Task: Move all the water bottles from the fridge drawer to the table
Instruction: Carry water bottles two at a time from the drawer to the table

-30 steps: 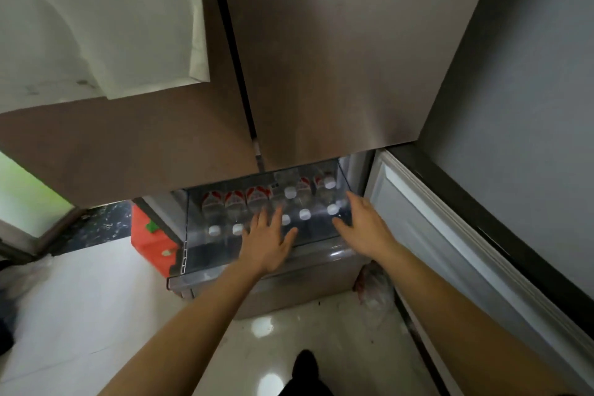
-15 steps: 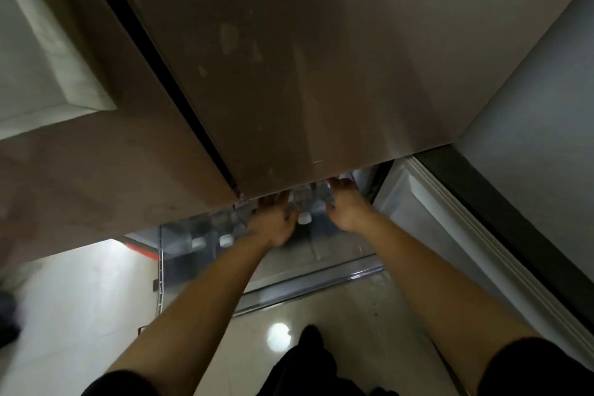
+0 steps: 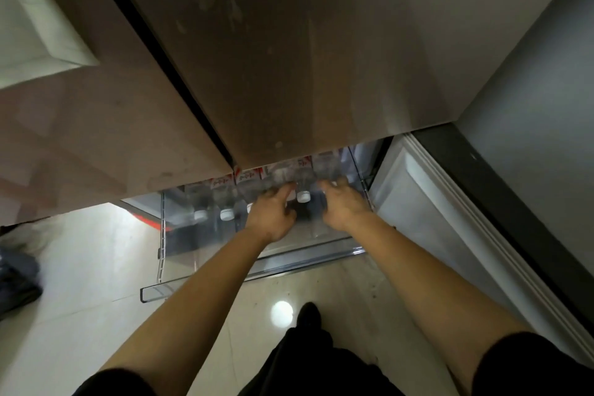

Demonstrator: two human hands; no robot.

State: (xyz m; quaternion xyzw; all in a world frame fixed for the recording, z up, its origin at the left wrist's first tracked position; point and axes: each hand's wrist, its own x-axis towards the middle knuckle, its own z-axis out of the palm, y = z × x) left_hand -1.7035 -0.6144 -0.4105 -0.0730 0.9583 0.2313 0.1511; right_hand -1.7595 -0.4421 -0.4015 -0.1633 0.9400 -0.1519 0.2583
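Observation:
Several clear water bottles with white caps and red-and-white labels lie side by side in the clear fridge drawer (image 3: 257, 272), which is pulled out. Two bottles (image 3: 227, 202) lie to the left of my hands, and one bottle (image 3: 303, 193) lies between them. My left hand (image 3: 271, 215) curls over a bottle near the middle of the row. My right hand (image 3: 344, 206) wraps a bottle at the right end. The upper fridge doors (image 3: 289, 58) hide the back of the drawer and the bottles' bases.
An open lower fridge door (image 3: 424, 212) stands close on the right, with a grey wall (image 3: 530, 106) beyond it. Glossy tiled floor (image 3: 90, 283) lies below. A dark bag (image 3: 16, 280) sits at the left edge and a red object (image 3: 151, 222) behind the drawer.
My head has come closer and tipped down, so the upper doors now cover more of the drawer. Both hands went from spread above the bottles to curled around two of them.

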